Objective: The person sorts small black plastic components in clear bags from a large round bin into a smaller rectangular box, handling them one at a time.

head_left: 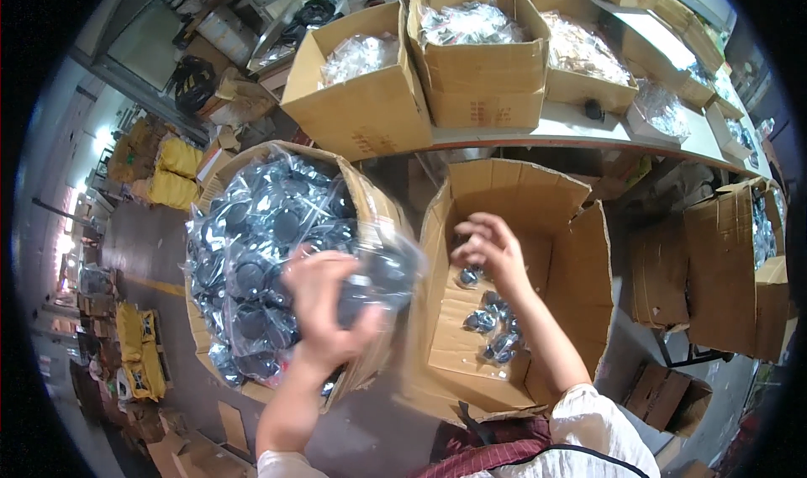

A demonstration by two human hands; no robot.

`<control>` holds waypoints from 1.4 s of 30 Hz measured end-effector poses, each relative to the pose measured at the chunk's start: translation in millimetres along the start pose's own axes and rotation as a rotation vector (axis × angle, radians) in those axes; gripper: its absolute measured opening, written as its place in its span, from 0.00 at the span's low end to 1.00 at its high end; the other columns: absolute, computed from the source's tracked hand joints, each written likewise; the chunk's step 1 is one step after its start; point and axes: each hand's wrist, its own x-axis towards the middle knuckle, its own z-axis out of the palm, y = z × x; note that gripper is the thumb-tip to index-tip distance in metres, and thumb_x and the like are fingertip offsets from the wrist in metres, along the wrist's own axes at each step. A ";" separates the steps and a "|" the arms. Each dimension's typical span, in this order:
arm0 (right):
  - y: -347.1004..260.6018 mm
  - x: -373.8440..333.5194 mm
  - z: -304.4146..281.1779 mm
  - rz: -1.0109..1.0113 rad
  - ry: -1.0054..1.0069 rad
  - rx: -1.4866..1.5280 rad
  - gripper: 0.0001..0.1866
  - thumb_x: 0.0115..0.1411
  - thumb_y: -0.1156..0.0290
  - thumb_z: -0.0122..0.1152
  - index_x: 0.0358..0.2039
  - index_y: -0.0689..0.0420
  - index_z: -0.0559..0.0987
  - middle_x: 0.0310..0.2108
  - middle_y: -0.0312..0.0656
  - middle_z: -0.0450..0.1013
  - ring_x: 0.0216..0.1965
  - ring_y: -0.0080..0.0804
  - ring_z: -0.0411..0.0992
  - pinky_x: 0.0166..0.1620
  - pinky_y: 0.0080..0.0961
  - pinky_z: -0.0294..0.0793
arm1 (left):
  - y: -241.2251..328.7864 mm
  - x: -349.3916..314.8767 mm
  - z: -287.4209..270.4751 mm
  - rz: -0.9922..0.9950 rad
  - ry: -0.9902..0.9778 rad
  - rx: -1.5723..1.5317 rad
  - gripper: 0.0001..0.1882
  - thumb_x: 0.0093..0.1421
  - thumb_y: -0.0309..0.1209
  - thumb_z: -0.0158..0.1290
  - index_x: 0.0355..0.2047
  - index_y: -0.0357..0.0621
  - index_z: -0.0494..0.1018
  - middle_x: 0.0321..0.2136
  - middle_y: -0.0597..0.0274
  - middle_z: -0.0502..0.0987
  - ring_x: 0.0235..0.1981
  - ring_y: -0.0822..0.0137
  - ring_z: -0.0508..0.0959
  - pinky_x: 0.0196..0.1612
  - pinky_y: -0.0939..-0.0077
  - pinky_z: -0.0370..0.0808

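My left hand (pixel 324 306), smeared by motion, is closed on a clear plastic bag (pixel 382 276) with dark round parts inside. It is at the right rim of the left cardboard box (pixel 378 200), which is heaped with similar bags of black round parts (pixel 252 276). My right hand (pixel 492 247) hangs over the left side of the right cardboard box (pixel 580 301), fingers loosely curled and apart, with nothing plainly held. Below it, several small bags of dark parts (pixel 496 327) lie on that box's bottom.
Ahead, a white table (pixel 580 129) bears open cartons (pixel 479 83) filled with clear plastic bags. More brown cartons (pixel 723 268) stand at the right. Yellow sacks (pixel 139 352) lie beyond the floor aisle at the left. A small open carton (pixel 668 398) sits low at the right.
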 end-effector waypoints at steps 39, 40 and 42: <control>-110.2 -62.8 20.0 -0.636 -0.005 -1.163 0.35 0.38 0.67 0.72 0.51 0.53 0.76 0.52 0.50 0.62 0.56 0.49 0.64 0.60 0.43 0.68 | 2.1 19.5 -16.7 -0.208 0.076 0.571 0.20 0.56 0.30 0.58 0.51 0.50 0.79 0.61 0.66 0.70 0.69 0.56 0.61 0.70 0.34 0.39; -121.4 -72.6 23.3 -0.657 0.026 -1.190 0.35 0.38 0.67 0.72 0.51 0.53 0.76 0.52 0.50 0.62 0.56 0.49 0.64 0.60 0.43 0.68 | 0.0 24.5 -11.4 -0.267 -0.002 0.638 0.23 0.57 0.31 0.58 0.55 0.51 0.77 0.66 0.60 0.65 0.71 0.56 0.57 0.71 0.35 0.39; -139.9 -93.1 35.2 -0.711 0.078 -1.197 0.35 0.38 0.65 0.74 0.51 0.52 0.76 0.53 0.52 0.62 0.57 0.52 0.64 0.61 0.46 0.67 | -17.8 24.2 -8.8 -0.326 0.023 0.690 0.26 0.57 0.36 0.59 0.58 0.51 0.76 0.66 0.53 0.64 0.70 0.50 0.59 0.70 0.32 0.40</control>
